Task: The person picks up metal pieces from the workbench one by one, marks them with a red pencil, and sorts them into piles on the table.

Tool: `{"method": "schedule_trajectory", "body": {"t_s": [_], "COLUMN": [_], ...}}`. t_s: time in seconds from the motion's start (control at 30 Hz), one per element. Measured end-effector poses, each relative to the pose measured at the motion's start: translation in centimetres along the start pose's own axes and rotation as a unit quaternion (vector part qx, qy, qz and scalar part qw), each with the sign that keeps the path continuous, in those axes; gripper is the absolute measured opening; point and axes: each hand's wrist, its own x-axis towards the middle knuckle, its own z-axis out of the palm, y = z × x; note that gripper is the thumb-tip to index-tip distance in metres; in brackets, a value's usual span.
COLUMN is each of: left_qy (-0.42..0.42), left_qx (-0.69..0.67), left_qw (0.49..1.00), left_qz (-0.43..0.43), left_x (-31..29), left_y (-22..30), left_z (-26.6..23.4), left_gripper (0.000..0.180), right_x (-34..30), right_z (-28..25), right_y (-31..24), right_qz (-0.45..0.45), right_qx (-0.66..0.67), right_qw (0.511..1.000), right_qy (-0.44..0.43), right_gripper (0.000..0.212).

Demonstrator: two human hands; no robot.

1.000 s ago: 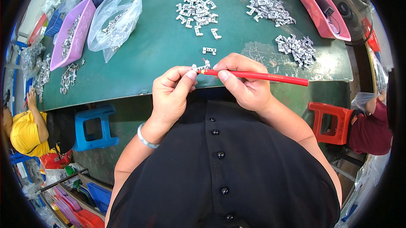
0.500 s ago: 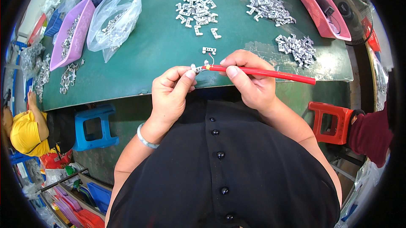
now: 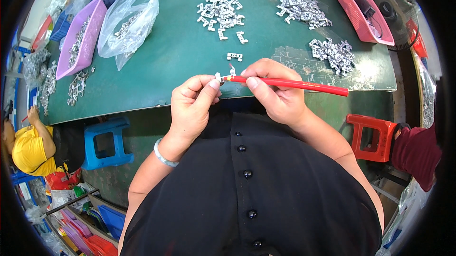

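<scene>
Just beyond the table's front edge, my left hand [image 3: 194, 105] pinches a small silvery metal part [image 3: 218, 77] between thumb and fingertips; most of it is hidden. My right hand [image 3: 279, 95] is closed around a long red stick-like tool [image 3: 313, 86], which is yellowish near its working end. That end meets the part at my left fingertips, though the exact contact is too small to make out. A short pale piece [image 3: 232, 70] stands up beside the tool. On the table ahead lies a single white-grey bracket-shaped piece [image 3: 234, 56].
Several piles of similar pieces, such as the middle pile [image 3: 221, 10], lie on the green table [image 3: 175, 66]. At left are a purple basket [image 3: 97, 26] and a clear plastic bag [image 3: 142, 0]; at right, a pink basket [image 3: 342, 0]. Stools and two other people flank me.
My right hand has shifted a little left with the red tool, and its tip has come closer to my left fingertips. My left hand has barely moved.
</scene>
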Motion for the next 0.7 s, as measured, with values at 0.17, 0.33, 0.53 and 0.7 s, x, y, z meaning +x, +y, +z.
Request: {"method": "schedule_trajectory", "body": {"t_s": [0.17, 0.33, 0.53, 0.7], "left_qy": [-0.004, 0.000, 0.007, 0.005], "left_qx": [-0.007, -0.008, -0.022, -0.026], "left_qw": [1.000, 1.000, 1.000, 1.000], "left_qz": [0.004, 0.004, -0.003, -0.011], "left_x": [0.0, 0.0, -0.1, -0.1], "left_y": [-0.1, -0.1, 0.0, 0.1], "left_z": [-0.1, -0.1, 0.1, 0.2], "left_gripper": [0.012, 0.012, 0.012, 0.012], "right_x": [-0.3, 0.0, -0.2, -0.3], "right_z": [-0.1, -0.2, 0.5, 0.8], "right_y": [0.2, 0.3, 0.9, 1.4], "right_qz": [0.023, 0.018, 0.136, 0.142], "right_qx": [0.046, 0.089, 0.119, 0.149], "right_qw": [0.998, 0.993, 0.982, 0.978], "right_qy": [0.043, 0.081, 0.056, 0.023], "right_gripper": [0.008, 0.015, 0.019, 0.027]}}
